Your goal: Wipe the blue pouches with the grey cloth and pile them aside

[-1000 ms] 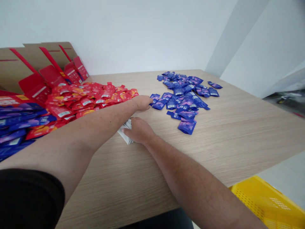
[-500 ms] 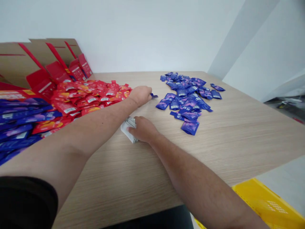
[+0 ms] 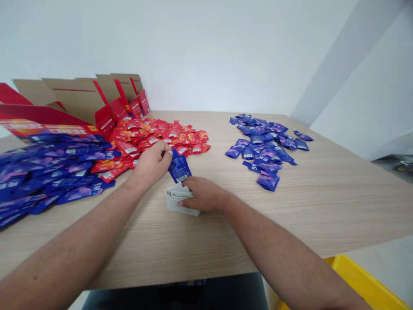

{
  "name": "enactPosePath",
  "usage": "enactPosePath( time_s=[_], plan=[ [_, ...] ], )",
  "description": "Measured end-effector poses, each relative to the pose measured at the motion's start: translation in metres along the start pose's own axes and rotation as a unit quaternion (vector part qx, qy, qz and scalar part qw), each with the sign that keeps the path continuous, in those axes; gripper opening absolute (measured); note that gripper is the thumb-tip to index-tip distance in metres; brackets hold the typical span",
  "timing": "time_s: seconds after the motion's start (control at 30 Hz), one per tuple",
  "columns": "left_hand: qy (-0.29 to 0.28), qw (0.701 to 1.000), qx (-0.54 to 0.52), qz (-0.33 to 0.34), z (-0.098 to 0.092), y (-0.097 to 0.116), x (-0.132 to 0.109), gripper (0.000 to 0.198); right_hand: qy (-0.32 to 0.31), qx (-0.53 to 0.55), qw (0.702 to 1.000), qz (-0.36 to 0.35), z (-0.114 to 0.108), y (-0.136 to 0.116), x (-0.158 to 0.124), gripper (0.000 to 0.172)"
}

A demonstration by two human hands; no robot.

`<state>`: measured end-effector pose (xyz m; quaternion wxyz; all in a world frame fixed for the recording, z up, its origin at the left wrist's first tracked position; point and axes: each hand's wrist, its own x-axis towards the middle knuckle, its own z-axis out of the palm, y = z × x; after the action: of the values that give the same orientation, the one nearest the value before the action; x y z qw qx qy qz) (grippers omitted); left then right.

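The flat dark-blue foil pouch is hanging from the left hand, which is pinching its upper end between thumb and fingers, while its barcode end is hovering at the roll's upper edge; whether they are touching, I cannot tell. The right hand is gripping the folded whitish cloth roll on the bench. A half second ago the left hand was reaching out by the loose scatter of purple-blue pouches; now it is holding the pouch back nearer the person, so pouch and cloth are coming together.

Farther left, the heap of glossy red pouches is lying behind the left hand, and the dense blue pouch pile is crowding up against the open red-and-brown cardboard cartons.

Wood grain is showing between the red heap and the scatter, leaving a lane for the left hand, and is stretching from the roll to the near edge. The pale wall is closing off the back; the yellow plastic crate is sitting below the right front edge.
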<state>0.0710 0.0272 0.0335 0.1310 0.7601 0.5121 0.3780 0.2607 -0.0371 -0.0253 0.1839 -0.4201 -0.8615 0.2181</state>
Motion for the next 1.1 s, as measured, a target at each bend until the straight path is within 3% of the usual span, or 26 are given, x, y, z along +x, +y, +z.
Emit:
enactPosePath(
  time_s=[0.1,0.23,0.5,0.77,0.97,1.1],
  plan=[
    [-0.004,0.996,-0.085,-0.028,-0.005,-0.017,-0.020,0.013,0.066,0.051,0.996,-0.009,0.004,-0.004,0.000,0.033],
    [-0.049,0.973,-0.215,-0.069,0.011,-0.030,-0.033,0.017,0.167,0.107,0.980,0.022,0.009,-0.001,0.001,0.039],
    [-0.098,0.910,-0.369,-0.161,0.045,-0.037,-0.046,0.029,0.135,0.145,0.976,0.092,0.008,0.001,0.001,0.042],
    [-0.121,0.854,-0.464,-0.204,0.052,-0.041,-0.053,0.035,0.177,0.212,0.942,0.189,0.011,0.007,0.001,0.050],
    [-0.124,0.826,-0.497,-0.238,0.053,-0.032,-0.057,0.036,0.197,0.232,0.932,0.199,0.012,0.007,-0.001,0.052],
    [-0.128,0.822,-0.497,-0.246,0.054,-0.031,-0.057,0.031,0.201,0.255,0.926,0.192,0.012,0.006,-0.001,0.055]
  ],
)
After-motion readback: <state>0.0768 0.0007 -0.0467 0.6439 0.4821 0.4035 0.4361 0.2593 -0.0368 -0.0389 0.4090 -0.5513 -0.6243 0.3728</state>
